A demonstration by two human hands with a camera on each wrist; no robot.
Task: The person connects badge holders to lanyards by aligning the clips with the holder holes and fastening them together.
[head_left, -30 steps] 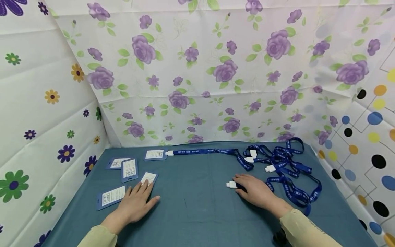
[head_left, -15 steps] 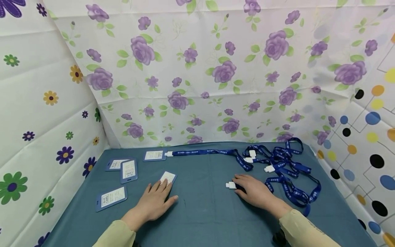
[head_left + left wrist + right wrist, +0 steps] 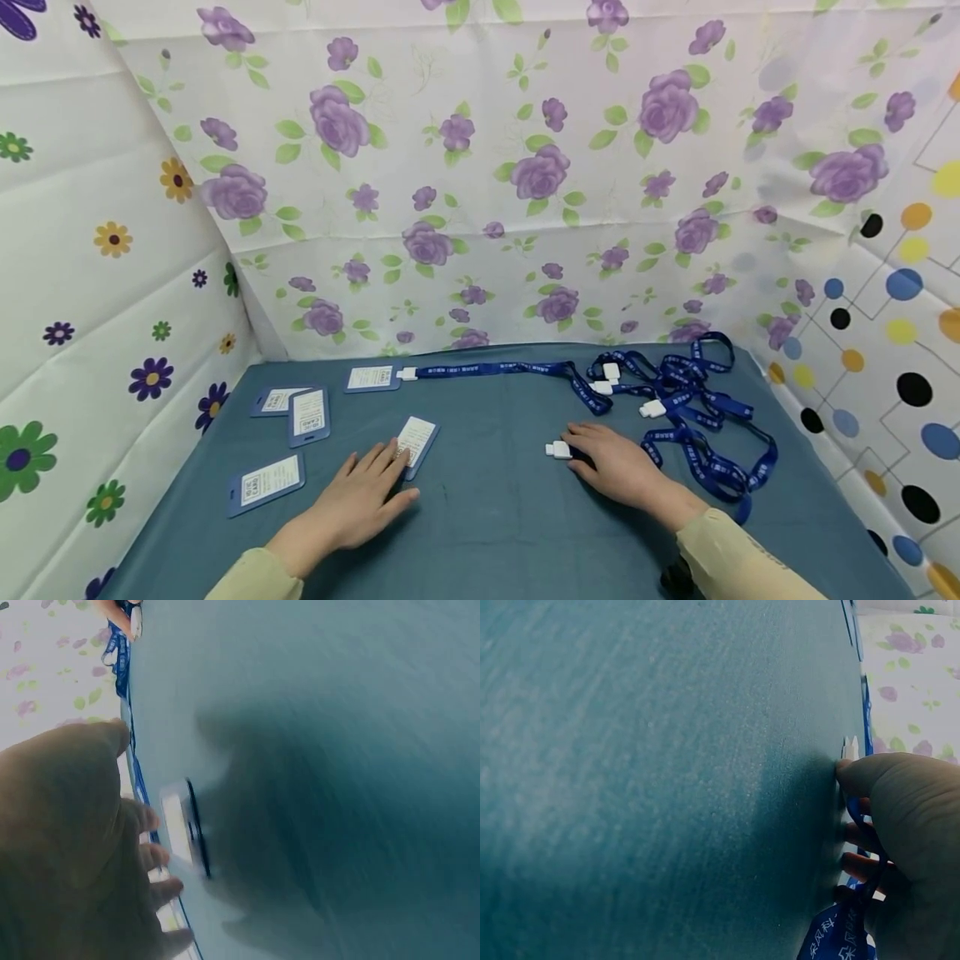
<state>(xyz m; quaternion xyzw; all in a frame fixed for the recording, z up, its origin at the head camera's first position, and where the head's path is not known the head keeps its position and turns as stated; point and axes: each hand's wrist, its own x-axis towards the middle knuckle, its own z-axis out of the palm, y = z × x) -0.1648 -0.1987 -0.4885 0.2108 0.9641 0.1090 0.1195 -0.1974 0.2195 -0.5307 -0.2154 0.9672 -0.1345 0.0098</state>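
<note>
A blue ID card holder with a white insert [image 3: 420, 437] lies tilted on the cloth, left of the middle. My left hand [image 3: 348, 505] is beside it, fingers stretched out, fingertips at its lower left edge; contact is hard to tell. In the left wrist view the card holder [image 3: 180, 826] sits just past the fingertips. On the right, my right hand [image 3: 618, 468] pinches a blue lanyard [image 3: 693, 446] behind its white plastic clip [image 3: 558, 451], which points left. In the right wrist view the lanyard strap [image 3: 847, 930] trails down under the fingers.
Three loose card holders [image 3: 309, 414] lie on the left. At the back, another card holder [image 3: 372, 378] is joined to a stretched-out lanyard [image 3: 487, 368]. A tangle of blue lanyards [image 3: 678, 383] with white clips occupies the back right. Patterned curtains [image 3: 480, 175] enclose the teal cloth [image 3: 495, 533].
My left hand slid the card holder rightward, away from the other loose ones, then drew back slightly left, uncovering more of it. My right hand stays in place with the lanyard.
</note>
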